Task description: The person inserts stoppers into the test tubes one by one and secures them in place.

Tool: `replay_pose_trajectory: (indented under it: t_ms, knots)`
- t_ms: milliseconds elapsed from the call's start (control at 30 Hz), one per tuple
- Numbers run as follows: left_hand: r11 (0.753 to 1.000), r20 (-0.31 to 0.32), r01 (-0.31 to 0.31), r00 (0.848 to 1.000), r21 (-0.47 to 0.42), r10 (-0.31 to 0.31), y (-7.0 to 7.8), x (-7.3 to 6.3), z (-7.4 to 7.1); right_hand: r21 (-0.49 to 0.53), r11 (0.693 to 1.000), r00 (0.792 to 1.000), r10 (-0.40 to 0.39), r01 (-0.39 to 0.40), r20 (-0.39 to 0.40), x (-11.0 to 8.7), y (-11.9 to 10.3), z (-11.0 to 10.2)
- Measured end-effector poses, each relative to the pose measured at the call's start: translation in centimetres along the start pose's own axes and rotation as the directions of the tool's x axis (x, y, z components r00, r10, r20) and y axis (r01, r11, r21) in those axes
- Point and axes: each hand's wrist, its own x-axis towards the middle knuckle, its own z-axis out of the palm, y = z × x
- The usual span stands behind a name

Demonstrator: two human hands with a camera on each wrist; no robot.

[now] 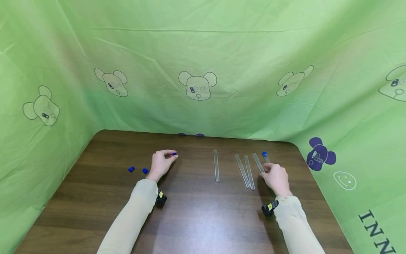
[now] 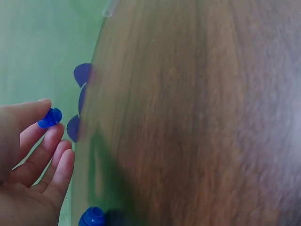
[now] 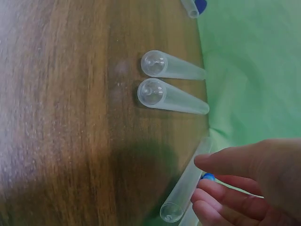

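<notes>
My left hand (image 1: 161, 163) pinches a small blue cap (image 2: 50, 118) between thumb and fingertips, held above the table. Two more blue caps (image 1: 131, 169) lie to the left of that hand. On the right side, my right hand (image 1: 276, 177) holds a clear test tube (image 3: 181, 193) with its thumb over the tube's side and the fingers opposite. Close beside it lies another tube with a blue cap (image 1: 264, 154) on its far end, partly hidden by the hand. Left of these are two uncapped test tubes (image 1: 242, 171) with their near ends close together.
A single clear tube (image 1: 216, 165) lies near the middle of the brown wooden table (image 1: 196, 211). Green printed cloth (image 1: 196, 46) hangs along the table's back and sides. Each wrist carries a small black camera (image 1: 161, 198).
</notes>
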Motion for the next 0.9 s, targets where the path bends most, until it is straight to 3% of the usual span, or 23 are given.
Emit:
replay_pose_trajectory:
  t_ms: [367,900]
  knots:
    - [0.999,0.013,-0.008,1.0,-0.048,0.008,0.5,-0.5,1.0,-0.025,0.999,0.999,0.02,-0.02,0.029,0.5,0.5,0.7]
    - [0.999,0.026,-0.005,1.0,-0.054,0.006,0.7,-0.9,1.3,-0.041,0.999,1.0,-0.021,0.021,-0.004,0.3,0.4,0.9]
